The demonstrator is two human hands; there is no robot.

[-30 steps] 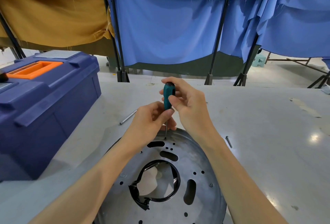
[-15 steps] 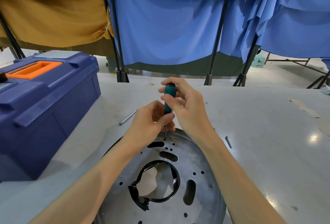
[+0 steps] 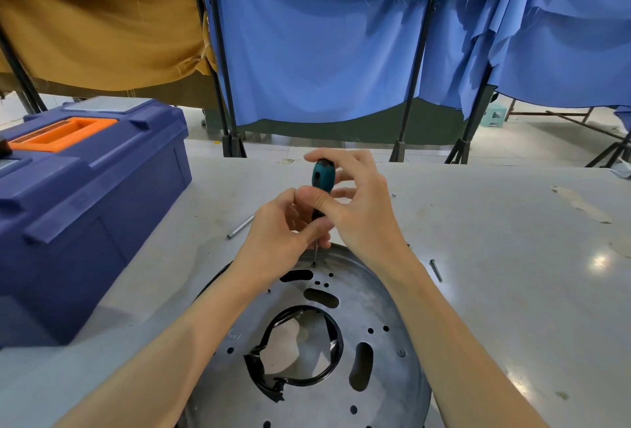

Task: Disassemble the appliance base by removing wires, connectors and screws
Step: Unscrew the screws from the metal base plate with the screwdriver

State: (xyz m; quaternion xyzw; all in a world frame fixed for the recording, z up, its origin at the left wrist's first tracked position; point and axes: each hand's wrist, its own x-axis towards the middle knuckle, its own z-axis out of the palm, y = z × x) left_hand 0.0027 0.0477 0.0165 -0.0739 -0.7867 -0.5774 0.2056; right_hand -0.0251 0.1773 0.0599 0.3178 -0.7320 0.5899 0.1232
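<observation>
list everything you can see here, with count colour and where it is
metal base plate: 1, silver-grey, near centre of the table, round with slots and holes
black wire loop: 1, black, around the plate's centre hole
screwdriver: 1, teal and black handle, upright, tip at the plate's far edge
loose screw: 1, grey, on the table right of the plate
metal rod: 1, grey, on the table left of the hands
toolbox: 1, dark blue with orange handle, left
table: 1, pale grey
curtains: blue centre and right, mustard left, behind
left hand: steadies the shaft
right hand: grips the handle
</observation>
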